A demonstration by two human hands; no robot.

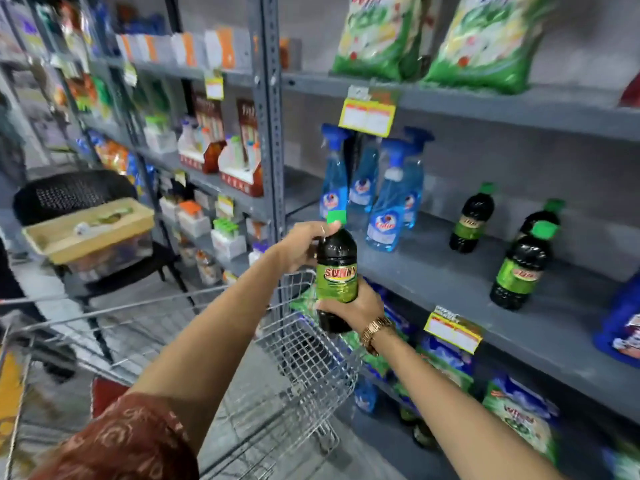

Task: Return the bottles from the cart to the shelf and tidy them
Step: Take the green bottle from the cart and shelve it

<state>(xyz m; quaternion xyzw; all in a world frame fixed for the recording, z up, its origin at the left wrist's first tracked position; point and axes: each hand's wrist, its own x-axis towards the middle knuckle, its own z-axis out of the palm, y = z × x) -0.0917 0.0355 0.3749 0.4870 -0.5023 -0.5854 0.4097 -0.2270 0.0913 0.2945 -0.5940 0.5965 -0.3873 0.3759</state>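
I hold a dark bottle [336,268] with a green cap and a green "Sunny" label upright in front of the grey shelf [450,289]. My left hand [303,245] grips its neck and shoulder. My right hand [349,308], with a gold watch on the wrist, grips its lower half. Three matching dark bottles stand on the shelf to the right: one [472,220] at the back, one [542,216] farther right, one [521,268] nearer the front. The wire cart [304,358] is just below the held bottle, its front against the shelving.
Several blue spray bottles [381,192] stand on the same shelf at the left. Green detergent bags [485,39] fill the shelf above, more bags [519,417] the shelf below. A blue pouch [623,327] lies at the far right. A black chair holding a tub [90,230] stands left.
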